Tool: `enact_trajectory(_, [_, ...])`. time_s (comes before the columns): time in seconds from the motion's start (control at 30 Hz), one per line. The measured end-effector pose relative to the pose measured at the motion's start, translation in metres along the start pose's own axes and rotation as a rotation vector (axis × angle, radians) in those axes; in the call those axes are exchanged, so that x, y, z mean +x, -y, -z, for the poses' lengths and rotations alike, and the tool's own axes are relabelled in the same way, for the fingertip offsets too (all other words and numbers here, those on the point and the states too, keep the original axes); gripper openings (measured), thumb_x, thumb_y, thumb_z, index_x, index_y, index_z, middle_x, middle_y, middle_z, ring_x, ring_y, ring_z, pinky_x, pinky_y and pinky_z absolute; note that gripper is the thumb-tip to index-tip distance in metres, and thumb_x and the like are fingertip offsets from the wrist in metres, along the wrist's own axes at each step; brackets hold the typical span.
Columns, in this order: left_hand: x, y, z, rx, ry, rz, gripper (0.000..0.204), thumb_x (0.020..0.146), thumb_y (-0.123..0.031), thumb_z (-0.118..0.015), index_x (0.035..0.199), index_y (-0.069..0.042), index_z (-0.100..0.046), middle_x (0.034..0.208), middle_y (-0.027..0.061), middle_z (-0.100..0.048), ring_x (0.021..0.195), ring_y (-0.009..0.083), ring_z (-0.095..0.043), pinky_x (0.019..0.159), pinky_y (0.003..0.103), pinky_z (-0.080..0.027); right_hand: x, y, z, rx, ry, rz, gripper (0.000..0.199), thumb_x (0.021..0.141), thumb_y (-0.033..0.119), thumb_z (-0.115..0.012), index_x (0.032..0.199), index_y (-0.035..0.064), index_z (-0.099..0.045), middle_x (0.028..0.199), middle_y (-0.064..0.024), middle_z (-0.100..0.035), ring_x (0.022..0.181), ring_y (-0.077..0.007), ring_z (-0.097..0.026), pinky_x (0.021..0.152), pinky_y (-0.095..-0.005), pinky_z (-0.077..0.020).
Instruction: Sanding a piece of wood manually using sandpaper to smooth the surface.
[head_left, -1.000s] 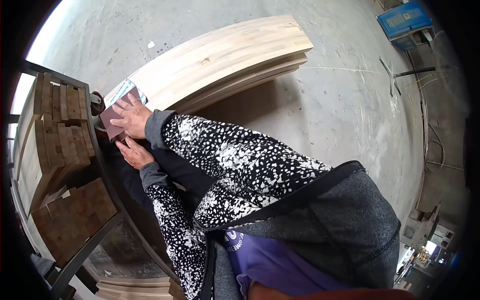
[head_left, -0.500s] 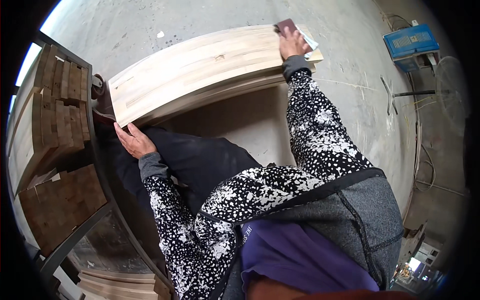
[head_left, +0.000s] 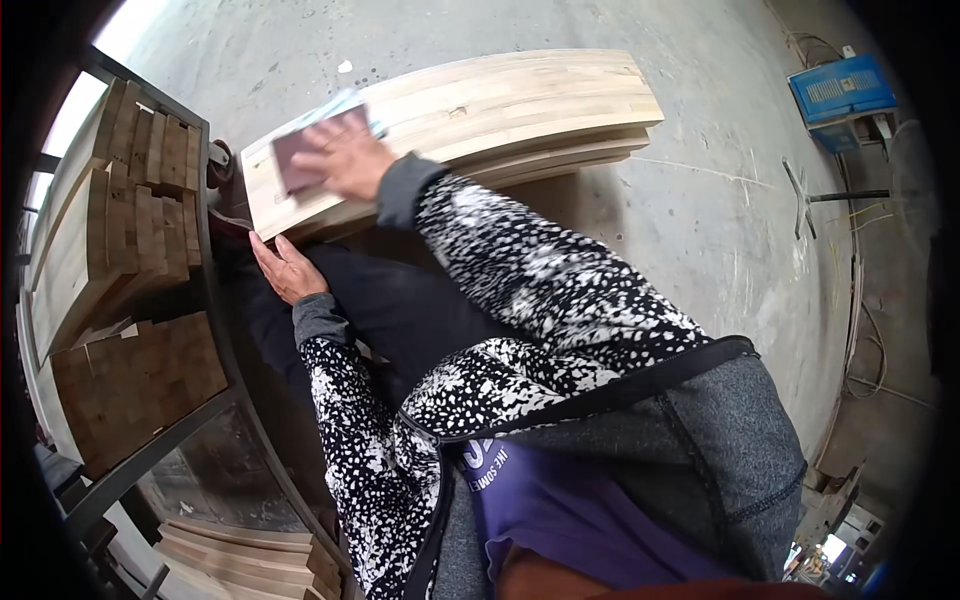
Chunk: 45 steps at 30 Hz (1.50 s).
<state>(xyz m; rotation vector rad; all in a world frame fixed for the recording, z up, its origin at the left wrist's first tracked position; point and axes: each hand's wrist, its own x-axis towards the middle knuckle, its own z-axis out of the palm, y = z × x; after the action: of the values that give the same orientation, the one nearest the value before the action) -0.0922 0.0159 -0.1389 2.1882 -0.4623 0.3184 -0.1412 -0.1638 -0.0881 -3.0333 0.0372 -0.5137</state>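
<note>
"Resting unclenched above your dark trousers (head_left: 410,295), your left hand (head_left: 287,272) seems to touch a corner of the pale wooden board (head_left: 510,100); apart from it, your right hand (head_left: 350,158), fingers spread, covers a brown sheet (head_left: 292,168) (motion-blurred) on top."

"What could go wrong?"

"The brown sheet might tear if it snags an edge."

"What's changed?"

"Half a second ago, your right hand was at the far end."

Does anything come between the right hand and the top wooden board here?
Yes: a brown sheet lies under the right hand, between it and the top board, near the board's left end. The left hand is at the board's near left corner, not between them.
</note>
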Motion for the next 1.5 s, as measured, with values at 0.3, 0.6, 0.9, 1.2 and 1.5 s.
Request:
enact_trajectory(0.3, [0.004, -0.018, -0.005, -0.026, -0.046, -0.064, 0.046, 0.087, -0.028, -0.040, 0.125, -0.004, -0.032, 0.122, 0.0179, -0.040, 0.112, 0.0317, -0.039, 0.092, 0.035, -0.031, -0.283, -0.277, 0.089, -0.420, 0.054, -1.053, 0.045, 0.083, 0.039, -0.039, 0.124, 0.0207, -0.038, 0.130, -0.0141, -0.032, 0.118, -0.0338, -0.029, 0.092, -0.0503, -0.0199])
enact_trajectory(0.6, [0.001, -0.009, 0.000, 0.002, -0.054, -0.045, 0.045, 0.087, -0.028, -0.039, 0.124, -0.004, -0.033, 0.122, 0.0186, -0.041, 0.111, 0.0320, -0.039, 0.092, 0.035, -0.032, -0.054, -0.008, 0.013, -0.173, -0.050, -0.267, 0.050, 0.073, 0.020, -0.050, 0.122, 0.0145, -0.039, 0.127, -0.0184, -0.034, 0.122, -0.0312, -0.027, 0.097, -0.0506, -0.0148])
enact_trajectory(0.9, [-0.001, 0.002, 0.001, -0.137, 0.001, 0.019, 0.045, 0.086, -0.026, -0.041, 0.123, -0.001, -0.033, 0.120, 0.0216, -0.040, 0.112, 0.0348, -0.037, 0.094, 0.037, -0.030, -0.039, 0.026, 0.006, 0.154, 0.021, -0.020, 0.054, 0.073, 0.021, -0.051, 0.125, 0.0212, -0.037, 0.135, -0.0134, -0.025, 0.126, -0.0284, -0.020, 0.101, -0.0497, -0.0095])
enact_trajectory(1.2, [0.002, -0.003, -0.007, -0.059, -0.045, -0.017, 0.047, 0.087, -0.031, -0.039, 0.124, -0.003, -0.033, 0.121, 0.0199, -0.041, 0.109, 0.0332, -0.041, 0.090, 0.035, -0.033, -0.307, -0.245, 0.112, -0.108, 0.016, -0.961, 0.043, 0.086, 0.028, -0.037, 0.128, 0.0228, -0.033, 0.134, -0.0132, -0.026, 0.124, -0.0315, -0.021, 0.095, -0.0518, -0.0178])
enact_trajectory(1.5, [0.003, -0.004, 0.000, -0.046, -0.036, 0.017, 0.047, 0.086, -0.027, -0.042, 0.122, 0.001, -0.033, 0.122, 0.0221, -0.039, 0.112, 0.0346, -0.037, 0.093, 0.037, -0.030, -0.090, -0.010, 0.024, -0.142, -0.076, -0.330, 0.046, 0.074, 0.018, -0.048, 0.120, 0.0163, -0.041, 0.127, -0.0157, -0.035, 0.122, -0.0307, -0.027, 0.097, -0.0512, -0.0159])
